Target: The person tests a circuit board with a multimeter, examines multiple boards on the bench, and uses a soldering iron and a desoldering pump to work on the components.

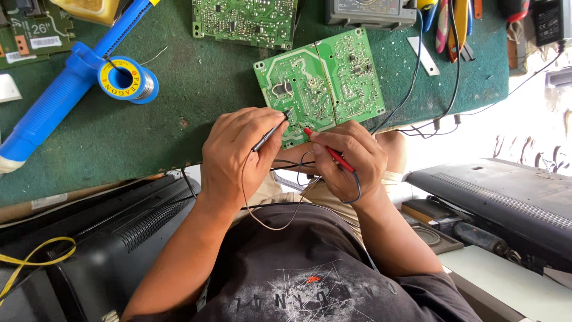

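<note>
A green circuit board (322,80) lies tilted at the near edge of the green work mat (196,89). My left hand (235,155) grips a black test probe (271,131) whose tip touches the board's lower left part. My right hand (348,158) grips a red test probe (326,149), its tip resting on the board's lower edge close to the black one. Thin leads loop from both probes down over my lap.
A second green board (244,21) and a grey meter (369,12) lie at the mat's far side. A solder spool (126,79) and a blue tube-shaped tool (65,89) sit at left. Pliers and screwdrivers (453,24) lie top right. Black television casings (113,244) (506,203) flank me.
</note>
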